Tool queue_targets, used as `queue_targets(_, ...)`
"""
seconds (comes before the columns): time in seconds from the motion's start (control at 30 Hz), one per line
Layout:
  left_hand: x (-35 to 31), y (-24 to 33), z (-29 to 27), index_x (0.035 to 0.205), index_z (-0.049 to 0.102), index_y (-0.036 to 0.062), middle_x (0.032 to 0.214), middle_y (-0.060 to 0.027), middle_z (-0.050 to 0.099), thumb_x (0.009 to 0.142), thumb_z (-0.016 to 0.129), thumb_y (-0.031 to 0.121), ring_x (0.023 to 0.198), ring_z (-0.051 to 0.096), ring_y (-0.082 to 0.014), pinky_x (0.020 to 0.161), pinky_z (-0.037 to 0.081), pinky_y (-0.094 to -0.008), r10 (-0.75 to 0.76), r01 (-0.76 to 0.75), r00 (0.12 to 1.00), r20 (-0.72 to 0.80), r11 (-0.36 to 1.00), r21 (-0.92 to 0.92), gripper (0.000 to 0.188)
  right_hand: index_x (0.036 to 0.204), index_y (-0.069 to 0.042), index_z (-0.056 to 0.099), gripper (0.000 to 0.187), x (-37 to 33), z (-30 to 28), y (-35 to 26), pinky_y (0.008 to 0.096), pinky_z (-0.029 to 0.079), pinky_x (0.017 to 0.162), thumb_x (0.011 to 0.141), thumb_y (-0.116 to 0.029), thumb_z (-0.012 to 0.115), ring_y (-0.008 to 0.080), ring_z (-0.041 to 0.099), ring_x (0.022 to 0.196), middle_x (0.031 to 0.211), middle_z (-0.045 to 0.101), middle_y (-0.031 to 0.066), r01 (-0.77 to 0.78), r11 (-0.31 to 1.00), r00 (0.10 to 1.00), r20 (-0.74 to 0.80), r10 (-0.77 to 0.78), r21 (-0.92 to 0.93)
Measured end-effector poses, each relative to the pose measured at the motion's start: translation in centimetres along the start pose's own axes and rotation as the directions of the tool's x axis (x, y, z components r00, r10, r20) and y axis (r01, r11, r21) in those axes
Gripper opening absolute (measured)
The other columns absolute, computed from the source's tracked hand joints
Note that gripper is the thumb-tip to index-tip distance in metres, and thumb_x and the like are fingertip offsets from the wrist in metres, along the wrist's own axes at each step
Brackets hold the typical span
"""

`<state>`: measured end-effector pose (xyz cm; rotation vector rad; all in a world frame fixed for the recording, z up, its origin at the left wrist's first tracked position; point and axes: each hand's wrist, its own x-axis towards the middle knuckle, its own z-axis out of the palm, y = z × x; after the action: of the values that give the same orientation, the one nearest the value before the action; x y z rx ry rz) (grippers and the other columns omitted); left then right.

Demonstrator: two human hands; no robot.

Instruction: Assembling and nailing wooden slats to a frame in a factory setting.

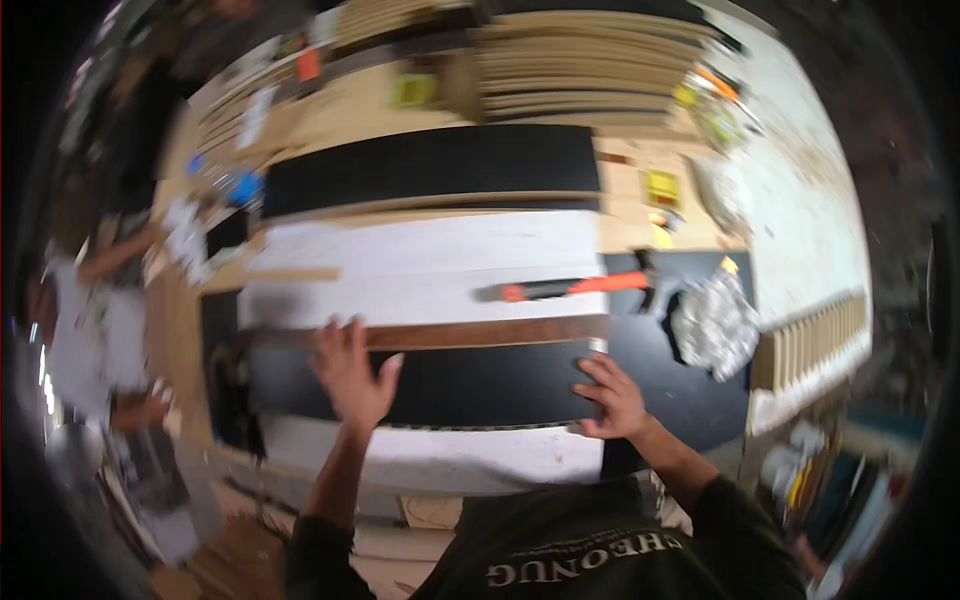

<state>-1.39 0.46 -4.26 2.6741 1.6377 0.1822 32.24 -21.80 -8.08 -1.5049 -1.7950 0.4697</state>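
Note:
In front of me lies a long black board (480,382) with a brown wooden strip (490,333) along its far edge. My left hand (352,380) is spread flat over the board's left part, fingertips reaching the strip. Over the board's right end is my right hand (613,400), its fingers loosely bent and apart from the thumb; no object shows between them. Beyond the strip, a hammer (575,288) with an orange and black handle rests on a white panel (420,255), its head toward the right.
A plastic-wrapped bundle (715,325) sits at the right, near a slatted wooden piece (812,342). Farther off are another black board (430,170), stacked boards (590,65) and a yellow box (661,188). A blue-capped bottle (240,187) and another person's arm (118,255) are at left.

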Motion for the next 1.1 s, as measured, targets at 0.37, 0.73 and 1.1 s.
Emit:
queue_targets(0.37, -1.1, -0.1, 0.5, 0.141, 0.036, 0.0115, 0.146, -0.0211, 0.029, 0.084, 0.058, 0.052, 0.136, 0.025, -0.0406, 0.106, 0.015, -0.0652, -0.108, 0.07, 0.982, -0.156, 0.97, -0.233, 0.073, 0.106, -0.001, 0.058, 0.044, -1.0, 1.4, -0.9, 0.0549, 0.033, 0.105, 0.073, -0.03, 0.058, 0.0474, 0.047, 0.12, 0.131, 0.049, 0.0263, 0.067, 0.995, 0.99, -0.115, -0.076, -0.078)
queue_targets(0.73, -10.0, -10.3, -0.6, 0.139, 0.039, 0.004, 0.147, -0.0152, 0.034, 0.088, 0.055, 0.043, 0.138, 0.024, -0.037, 0.108, 0.014, -0.0616, -0.414, 0.309, 0.835, -0.363, 0.898, -0.312, 0.066, 0.132, -0.005, 0.045, 0.068, 5.1, 4.3, -10.7, 0.0547, 0.024, 0.107, 0.072, -0.024, 0.07, 0.0398, 0.037, 0.131, 0.141, 0.04, 0.0214, -0.149, 0.945, 0.989, -0.024, 0.149, -0.29)
queue_targets(1.1, -10.2, -19.3, -0.7, 0.14, 0.037, 0.0021, 0.151, -0.0116, 0.029, 0.083, 0.048, 0.064, 0.142, 0.015, -0.0372, 0.104, 0.003, -0.0725, 0.014, -0.029, 0.986, -0.165, 0.996, -0.088, 0.085, 0.141, -0.011, 0.036, 0.081, 11.4, 14.8, -18.4, 0.065, 0.016, 0.107, 0.074, -0.041, 0.07, 0.0355, 0.021, 0.141, 0.151, 0.026, 0.0145, -0.25, 0.836, 0.919, 0.152, 0.363, -0.489)
